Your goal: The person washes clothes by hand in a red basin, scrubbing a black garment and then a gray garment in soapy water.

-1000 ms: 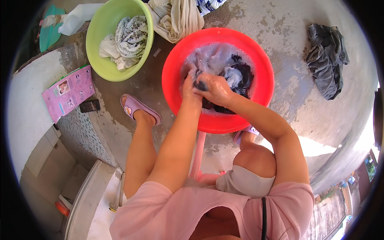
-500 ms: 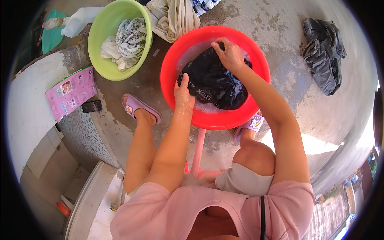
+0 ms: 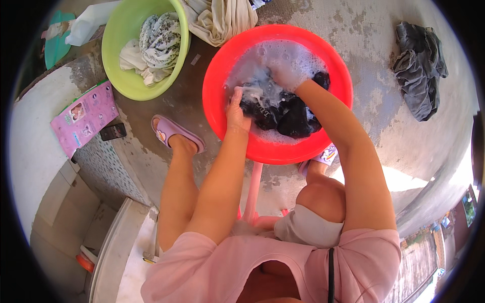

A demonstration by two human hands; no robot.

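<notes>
A red basin [image 3: 214, 108] of sudsy water stands in front of me with a black garment [image 3: 293, 118] with pale lettering bunched in it, partly under the foam. My left hand [image 3: 237, 113] grips the garment's left edge, thumb up and fingers mostly hidden by the cloth. Over at the basin's far middle, my right hand [image 3: 290, 77] is down in the suds on the garment. Motion and foam blur its fingers, so their grip does not show.
To the left, a lime-green basin [image 3: 117, 76] holds white and patterned clothes. Beige cloth [image 3: 222, 20] lies behind. Dark grey clothing [image 3: 419, 76] lies on the concrete at right. A pink package [image 3: 86, 118] and a phone [image 3: 112, 132] are at left.
My right hand has pushed down into the water with the far part of the black garment, which was raised before. Foam now spreads over the far side. My left hand stays at the left edge.
</notes>
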